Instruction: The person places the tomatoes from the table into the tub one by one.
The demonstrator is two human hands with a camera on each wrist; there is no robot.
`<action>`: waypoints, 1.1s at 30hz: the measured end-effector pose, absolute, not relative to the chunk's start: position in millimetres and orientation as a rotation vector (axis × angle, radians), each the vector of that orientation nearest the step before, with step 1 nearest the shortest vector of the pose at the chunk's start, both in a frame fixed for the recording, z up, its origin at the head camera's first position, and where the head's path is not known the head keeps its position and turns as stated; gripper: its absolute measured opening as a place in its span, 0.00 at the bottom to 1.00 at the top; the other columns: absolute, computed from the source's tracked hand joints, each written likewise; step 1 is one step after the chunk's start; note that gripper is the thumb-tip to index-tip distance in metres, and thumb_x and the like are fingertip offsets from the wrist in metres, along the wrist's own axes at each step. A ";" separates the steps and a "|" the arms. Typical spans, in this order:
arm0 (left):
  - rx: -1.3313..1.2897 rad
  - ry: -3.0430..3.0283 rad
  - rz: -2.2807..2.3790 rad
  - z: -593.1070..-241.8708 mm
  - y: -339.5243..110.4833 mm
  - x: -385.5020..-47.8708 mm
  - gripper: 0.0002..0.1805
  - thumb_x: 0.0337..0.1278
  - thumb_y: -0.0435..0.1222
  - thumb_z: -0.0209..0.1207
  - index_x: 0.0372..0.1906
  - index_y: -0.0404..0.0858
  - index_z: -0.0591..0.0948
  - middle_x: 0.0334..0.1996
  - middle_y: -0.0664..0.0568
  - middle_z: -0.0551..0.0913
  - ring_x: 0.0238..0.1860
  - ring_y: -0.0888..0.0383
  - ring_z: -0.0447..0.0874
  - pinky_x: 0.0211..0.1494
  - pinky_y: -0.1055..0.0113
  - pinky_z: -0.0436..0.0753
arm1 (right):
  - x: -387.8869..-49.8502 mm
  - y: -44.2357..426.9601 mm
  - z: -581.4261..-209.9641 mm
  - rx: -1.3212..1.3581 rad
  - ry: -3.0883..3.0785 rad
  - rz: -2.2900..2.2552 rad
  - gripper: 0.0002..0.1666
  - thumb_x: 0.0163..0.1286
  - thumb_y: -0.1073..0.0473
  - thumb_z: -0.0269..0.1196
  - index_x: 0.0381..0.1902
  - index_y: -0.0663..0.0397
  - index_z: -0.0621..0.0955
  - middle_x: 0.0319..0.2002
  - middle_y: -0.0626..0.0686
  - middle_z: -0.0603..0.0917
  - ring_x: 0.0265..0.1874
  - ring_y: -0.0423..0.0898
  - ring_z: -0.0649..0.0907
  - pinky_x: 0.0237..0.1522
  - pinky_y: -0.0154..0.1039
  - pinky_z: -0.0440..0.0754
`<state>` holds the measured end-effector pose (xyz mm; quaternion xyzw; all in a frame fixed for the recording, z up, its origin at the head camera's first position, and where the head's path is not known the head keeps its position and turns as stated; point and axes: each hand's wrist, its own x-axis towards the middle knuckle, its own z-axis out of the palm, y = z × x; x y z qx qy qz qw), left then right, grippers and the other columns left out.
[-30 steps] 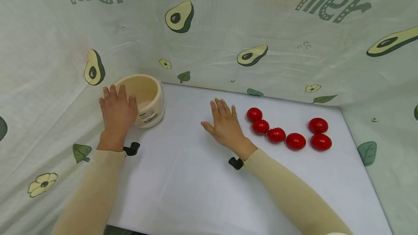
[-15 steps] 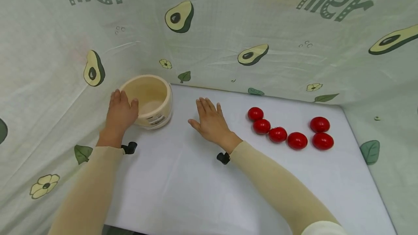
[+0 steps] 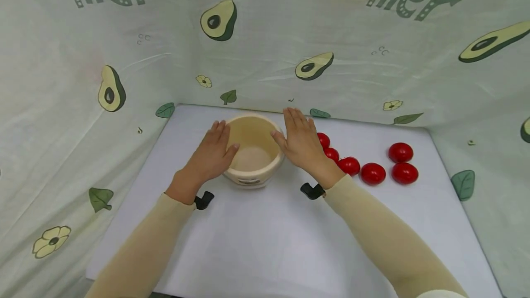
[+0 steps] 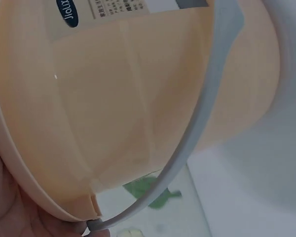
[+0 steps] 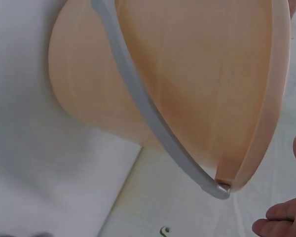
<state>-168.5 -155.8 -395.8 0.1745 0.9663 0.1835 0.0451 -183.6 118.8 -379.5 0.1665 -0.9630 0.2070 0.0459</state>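
A cream plastic bucket (image 3: 250, 177) stands upright on the white tabletop between both hands, its opening facing up and nothing visible inside. My left hand (image 3: 210, 153) lies along the bucket's left side with straight fingers, touching near the rim. On the other side, my right hand (image 3: 303, 139) is held with straight fingers, its thumb close to the rim. In the right wrist view the right fingertips (image 5: 281, 223) show a gap from the bucket. A grey handle (image 4: 192, 128) hangs down the near side of the bucket, below a printed label (image 4: 113, 7).
Several red tomatoes (image 3: 373, 174) lie in a bent row right of the right hand, some partly hidden behind it. Two more tomatoes (image 3: 405, 173) sit at the right. A cloth (image 3: 265, 36) printed with avocados hangs behind and beside the white table (image 3: 256, 243).
The bucket has moved right, from the table's left side to nearer the middle, with the left hand beside it. The right hand first shifted left, then back right to the bucket's right side.
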 end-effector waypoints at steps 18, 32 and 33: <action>0.742 2.878 0.600 -397.0 -102.9 -157.3 0.37 0.87 0.49 0.37 0.85 0.30 0.49 0.86 0.37 0.46 0.87 0.43 0.36 0.87 0.41 0.44 | -136.2 168.9 -396.1 0.523 -3.007 0.680 0.46 0.83 0.41 0.54 0.82 0.69 0.58 0.81 0.67 0.62 0.81 0.65 0.61 0.79 0.70 0.58; 0.709 2.921 0.455 -401.4 -112.5 -155.7 0.40 0.85 0.56 0.33 0.86 0.35 0.45 0.87 0.43 0.43 0.87 0.48 0.33 0.87 0.43 0.35 | -138.2 191.5 -402.1 0.522 -2.916 0.641 0.43 0.82 0.41 0.57 0.78 0.69 0.65 0.77 0.68 0.69 0.78 0.66 0.65 0.79 0.67 0.61; 0.707 2.918 0.457 -401.6 -112.2 -155.8 0.41 0.85 0.56 0.33 0.86 0.35 0.45 0.87 0.44 0.42 0.87 0.49 0.33 0.87 0.43 0.35 | -138.4 199.4 -403.0 0.502 -2.907 0.627 0.43 0.81 0.42 0.58 0.78 0.69 0.66 0.76 0.69 0.70 0.77 0.68 0.66 0.78 0.68 0.62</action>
